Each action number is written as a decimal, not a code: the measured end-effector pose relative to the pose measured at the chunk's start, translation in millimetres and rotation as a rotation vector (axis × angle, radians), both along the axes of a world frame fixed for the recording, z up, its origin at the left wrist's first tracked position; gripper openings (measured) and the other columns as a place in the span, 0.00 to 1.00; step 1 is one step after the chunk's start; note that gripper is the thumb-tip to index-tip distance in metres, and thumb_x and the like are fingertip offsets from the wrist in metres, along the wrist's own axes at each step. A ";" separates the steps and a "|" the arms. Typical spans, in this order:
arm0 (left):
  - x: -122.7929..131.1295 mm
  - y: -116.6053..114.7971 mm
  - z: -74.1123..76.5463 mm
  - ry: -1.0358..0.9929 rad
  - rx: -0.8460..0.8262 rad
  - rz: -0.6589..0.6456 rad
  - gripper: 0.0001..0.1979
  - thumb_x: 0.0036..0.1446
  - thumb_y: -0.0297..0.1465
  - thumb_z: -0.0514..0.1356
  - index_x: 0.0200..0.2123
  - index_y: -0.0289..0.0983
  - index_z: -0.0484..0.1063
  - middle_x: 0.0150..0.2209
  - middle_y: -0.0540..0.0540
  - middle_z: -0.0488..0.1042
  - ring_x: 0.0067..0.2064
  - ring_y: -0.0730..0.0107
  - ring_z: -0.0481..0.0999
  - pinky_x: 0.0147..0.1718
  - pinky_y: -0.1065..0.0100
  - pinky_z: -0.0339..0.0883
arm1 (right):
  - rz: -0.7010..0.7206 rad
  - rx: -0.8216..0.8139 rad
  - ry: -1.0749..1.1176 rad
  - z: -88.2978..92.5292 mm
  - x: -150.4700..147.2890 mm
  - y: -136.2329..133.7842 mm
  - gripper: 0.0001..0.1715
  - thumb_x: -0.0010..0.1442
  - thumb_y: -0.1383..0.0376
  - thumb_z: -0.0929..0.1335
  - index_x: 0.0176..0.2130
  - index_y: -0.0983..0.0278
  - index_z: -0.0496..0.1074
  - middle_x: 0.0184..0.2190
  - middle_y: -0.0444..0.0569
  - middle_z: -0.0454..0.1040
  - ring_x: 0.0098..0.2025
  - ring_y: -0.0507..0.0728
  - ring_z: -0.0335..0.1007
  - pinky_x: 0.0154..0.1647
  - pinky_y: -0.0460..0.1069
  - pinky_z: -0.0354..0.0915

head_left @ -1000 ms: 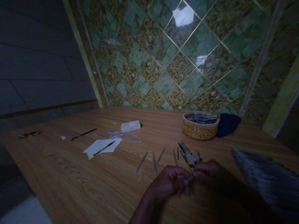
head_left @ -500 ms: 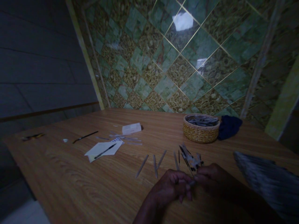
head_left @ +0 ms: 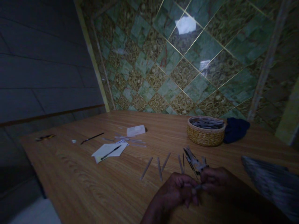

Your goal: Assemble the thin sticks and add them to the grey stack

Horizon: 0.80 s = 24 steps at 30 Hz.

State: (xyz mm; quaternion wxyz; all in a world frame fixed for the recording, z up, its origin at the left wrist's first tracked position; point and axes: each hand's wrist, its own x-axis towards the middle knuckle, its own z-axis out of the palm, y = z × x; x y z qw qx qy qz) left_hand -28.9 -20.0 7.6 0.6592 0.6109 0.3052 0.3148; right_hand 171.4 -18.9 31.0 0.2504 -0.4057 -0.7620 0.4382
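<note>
My left hand (head_left: 178, 191) is low over the front of the table, fingers curled and pinched on a small grey piece (head_left: 198, 187). It looks like the end of a thin rolled stick, but dim light and blur hide its kind. From the other side my right hand (head_left: 218, 180) is closed at the same piece, its fingertips in shadow. Just beyond the hands lies a loose bunch of grey and black sticks (head_left: 192, 158). To the left, several separate grey sticks (head_left: 146, 168) lie spread on the wood.
A woven basket (head_left: 205, 136) full of grey sticks stands at the back right beside dark blue cloth (head_left: 237, 129). Left of centre are white paper (head_left: 106, 150) with a pen (head_left: 111, 152), thin strips and a small white box (head_left: 135, 130). A grey striped bundle (head_left: 271, 180) lies at right.
The view has turned slightly left, so everything sits further right in the picture. My fingertips are a little further apart, and more of the grey piece shows between them.
</note>
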 end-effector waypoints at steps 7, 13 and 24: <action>1.1 0.9 -3.5 -0.006 0.002 0.039 0.11 0.46 0.31 0.62 0.34 0.31 0.75 0.23 0.47 0.75 0.17 0.80 0.65 0.18 0.77 0.56 | -0.048 0.088 -0.118 -5.1 0.4 1.9 0.19 0.59 0.56 0.59 0.22 0.64 0.61 0.18 0.41 0.61 0.19 0.49 0.57 0.19 0.44 0.51; 3.0 1.9 -2.8 -0.053 -0.043 0.059 0.13 0.44 0.33 0.65 0.32 0.31 0.74 0.23 0.46 0.75 0.17 0.80 0.65 0.18 0.76 0.57 | -0.058 0.090 -0.052 -1.8 0.1 1.9 0.13 0.54 0.59 0.63 0.23 0.64 0.64 0.20 0.41 0.63 0.22 0.50 0.59 0.22 0.45 0.54; 11.5 -6.7 6.6 0.022 0.179 0.234 0.12 0.39 0.33 0.67 0.27 0.31 0.73 0.22 0.53 0.64 0.25 0.78 0.59 0.25 0.74 0.52 | -0.057 -0.057 0.041 -15.1 4.7 8.6 0.21 0.55 0.50 0.61 0.23 0.64 0.63 0.18 0.41 0.64 0.17 0.49 0.61 0.16 0.43 0.54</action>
